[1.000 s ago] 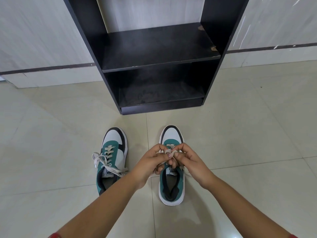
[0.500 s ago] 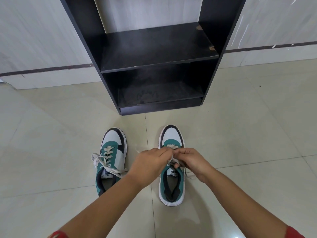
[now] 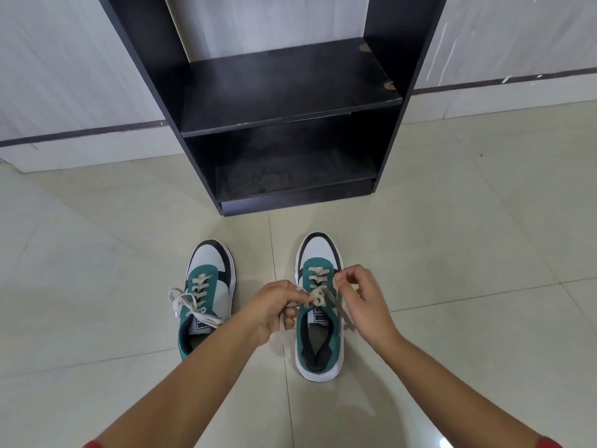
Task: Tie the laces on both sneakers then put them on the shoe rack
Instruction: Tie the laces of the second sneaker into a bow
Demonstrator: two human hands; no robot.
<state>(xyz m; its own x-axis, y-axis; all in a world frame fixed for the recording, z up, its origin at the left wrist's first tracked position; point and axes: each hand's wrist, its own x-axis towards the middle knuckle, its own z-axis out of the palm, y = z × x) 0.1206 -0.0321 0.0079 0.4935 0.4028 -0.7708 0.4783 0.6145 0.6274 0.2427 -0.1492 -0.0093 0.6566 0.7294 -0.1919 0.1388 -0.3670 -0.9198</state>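
Note:
Two green, white and black sneakers stand side by side on the tiled floor, toes toward the rack. The left sneaker [image 3: 209,286] has cream laces lying loose over its side. Over the right sneaker [image 3: 319,315] my left hand [image 3: 274,307] pinches one lace strand at the knot [image 3: 318,297], and my right hand [image 3: 363,300] pinches the other strand, pulled out to the right. The black shoe rack [image 3: 284,92] stands just beyond the shoes, with an upper and a lower shelf, both bare.
A pale panelled wall [image 3: 64,76] with a dark skirting stripe runs behind the rack. Glossy beige floor tiles [image 3: 452,237] spread on every side of the sneakers.
My hands were pressed together over the right sneaker's tongue; now they have drawn apart, left hand to the left and right hand to the right, with the lace stretched between them.

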